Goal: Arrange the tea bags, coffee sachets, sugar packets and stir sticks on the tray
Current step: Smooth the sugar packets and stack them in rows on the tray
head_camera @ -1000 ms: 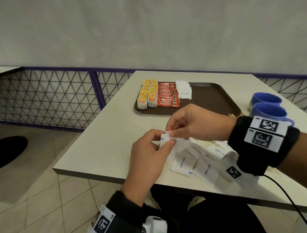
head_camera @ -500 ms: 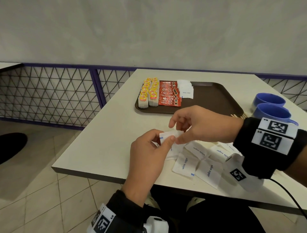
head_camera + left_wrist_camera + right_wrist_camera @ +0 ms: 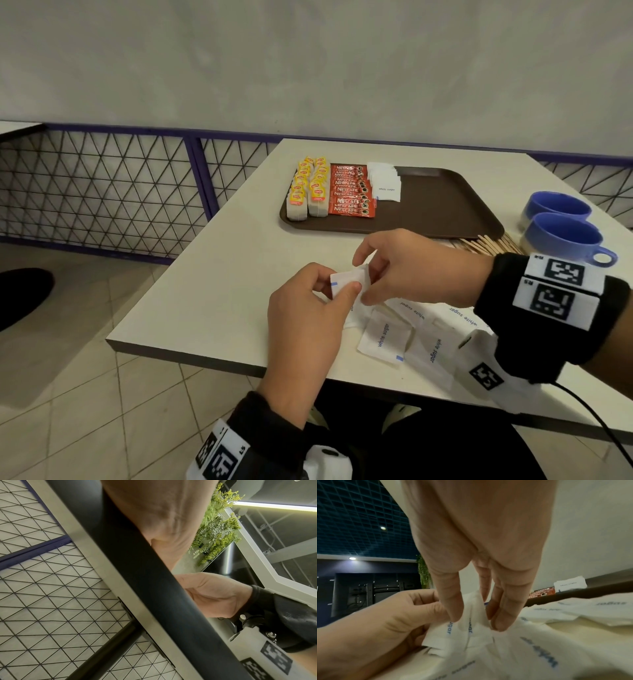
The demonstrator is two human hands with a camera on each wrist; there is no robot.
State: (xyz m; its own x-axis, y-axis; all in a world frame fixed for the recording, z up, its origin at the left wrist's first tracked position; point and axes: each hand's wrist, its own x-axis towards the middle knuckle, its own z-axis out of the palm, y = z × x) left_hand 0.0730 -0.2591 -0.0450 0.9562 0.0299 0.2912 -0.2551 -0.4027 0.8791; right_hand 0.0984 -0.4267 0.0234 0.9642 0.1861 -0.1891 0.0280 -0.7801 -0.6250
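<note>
Behind your pale counter (image 3: 212, 284) runs a purple-framed wire fence (image 3: 102, 192) under a grey wall. Your left hand (image 3: 308, 329) pinches a small bunch of sugar packets (image 3: 349, 282) between thumb and fingers, just above the counter's near edge. Your right hand (image 3: 407, 270) meets it, fingers (image 3: 452, 601) pinching the same bunch from above; how many packets it holds is hard to tell. More loose sugar packets (image 3: 385, 337) lie on the counter under your right wrist. On the brown tray (image 3: 445, 205), tea bags (image 3: 308, 190), coffee sachets (image 3: 351, 195) and stacked sugar packets (image 3: 385, 181) sit in touching rows at its left end. Stir sticks (image 3: 489, 245) lie beside the tray's near right corner, near two blue cups (image 3: 561, 229).
</note>
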